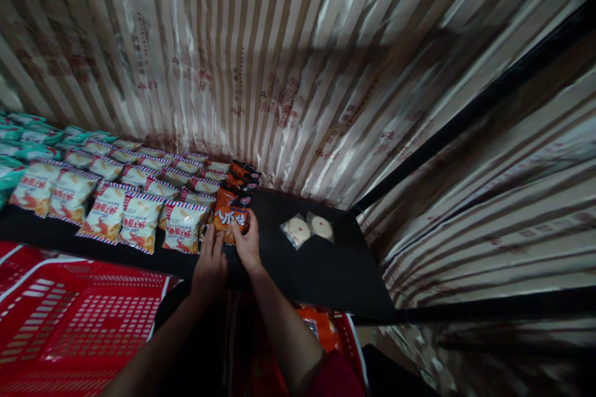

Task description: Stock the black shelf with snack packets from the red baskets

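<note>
An orange and black snack bag (225, 209) stands upright at the front of a short row of similar bags. My right hand (248, 240) grips its right side, with the thumb on the front face and fingers curled round the edge. At the bag's lower left, my left hand (212, 263) lies with fingers stretched out against it. Just left of that hand is a white snack bag (184, 227) with a striped border. More orange and black bags (243, 172) stand behind the held one.
Rows of white bags (105, 211) and green bags (40, 136) cover the black shelf's (298, 276) left side. Two clear packets with round pale discs (321, 227) lie to the right. Below are a red basket (107, 310) and orange packs (321, 325). Striped sheeting (288, 74) hangs behind.
</note>
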`<state>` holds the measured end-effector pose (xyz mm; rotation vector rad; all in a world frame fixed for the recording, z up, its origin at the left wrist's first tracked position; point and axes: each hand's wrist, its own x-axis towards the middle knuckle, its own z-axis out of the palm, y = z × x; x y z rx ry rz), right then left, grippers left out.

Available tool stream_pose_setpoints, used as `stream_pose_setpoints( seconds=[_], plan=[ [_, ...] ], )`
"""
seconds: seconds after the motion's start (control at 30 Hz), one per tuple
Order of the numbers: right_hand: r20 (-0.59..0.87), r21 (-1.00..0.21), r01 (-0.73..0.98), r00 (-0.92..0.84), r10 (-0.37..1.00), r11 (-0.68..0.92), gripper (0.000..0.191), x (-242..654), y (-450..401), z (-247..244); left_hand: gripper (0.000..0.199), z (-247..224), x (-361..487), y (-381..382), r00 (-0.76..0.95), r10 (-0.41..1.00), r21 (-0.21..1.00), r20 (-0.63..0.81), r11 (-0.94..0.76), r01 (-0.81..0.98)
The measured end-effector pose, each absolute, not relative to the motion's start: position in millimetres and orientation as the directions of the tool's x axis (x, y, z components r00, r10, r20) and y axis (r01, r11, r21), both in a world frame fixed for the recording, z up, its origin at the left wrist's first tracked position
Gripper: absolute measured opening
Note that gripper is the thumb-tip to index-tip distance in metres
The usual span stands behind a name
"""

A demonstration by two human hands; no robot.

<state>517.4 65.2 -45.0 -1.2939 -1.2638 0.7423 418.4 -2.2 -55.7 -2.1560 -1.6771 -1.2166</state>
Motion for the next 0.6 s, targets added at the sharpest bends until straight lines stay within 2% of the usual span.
stream_pose_setpoints(
  seconds=[0.27, 0.47, 0.6],
  plan=[
    [0.257, -0.935, 0.299, 0.206, 0.944, 0.189, 0.059, 519.2, 60.8, -38.1, 0.05, -50.5, 418.7, -4.2, 0.07, 0.741, 0.328, 0.668, -0.378, 0.866],
    [0.266, -0.917, 0.349, 0.166, 0.95, 0.195, 0.069, 524.2, 41.9, -36.1, 0.049, -49.5, 418.3, -7.9, -0.001, 0.783, 0.426, 0.622, -0.338, 0.839],
    [0.279, -0.928, 0.313, 0.224, 0.934, 0.202, 0.055, 531.2, 21.5, -34.1, 0.05, -47.3, 417.8, -10.0, -0.001, 0.797, 0.458, 0.604, -0.346, 0.819]
  ],
)
